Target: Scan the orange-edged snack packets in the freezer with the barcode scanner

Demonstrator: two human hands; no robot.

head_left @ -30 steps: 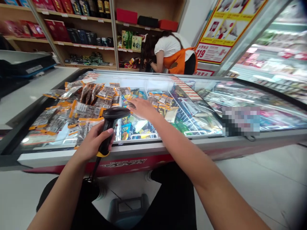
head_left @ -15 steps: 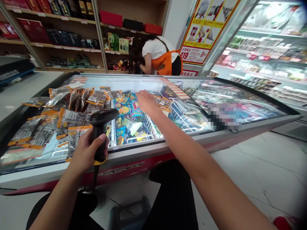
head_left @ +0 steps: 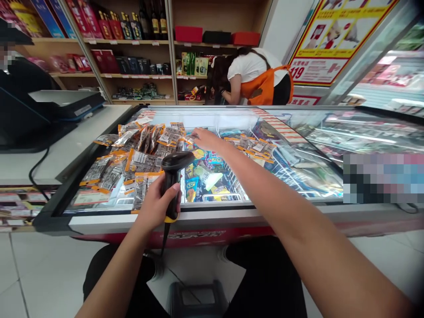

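My left hand (head_left: 160,198) is wrapped round the handle of a black barcode scanner (head_left: 170,176), held upright over the near edge of a chest freezer (head_left: 212,215). My right hand (head_left: 208,139) stretches over the glass top, fingers pointing left. Its fingertips are at the right edge of a pile of clear packets with orange ends (head_left: 144,161); whether they touch one is hard to see. A smaller group of the same packets (head_left: 256,145) lies right of my right forearm. Under the glass, blue snack packs (head_left: 215,159) fill a wire basket.
At left is a counter (head_left: 96,128) with a dark device and a cable, and a person in dark clothing behind it. Beyond the freezer, a person in an orange apron (head_left: 258,88) bends at the shelves (head_left: 132,42). A stool (head_left: 197,296) stands between my legs.
The view has swung left, bringing more of the counter into sight. My right hand has moved left, towards the packet pile. My left hand still holds the scanner.
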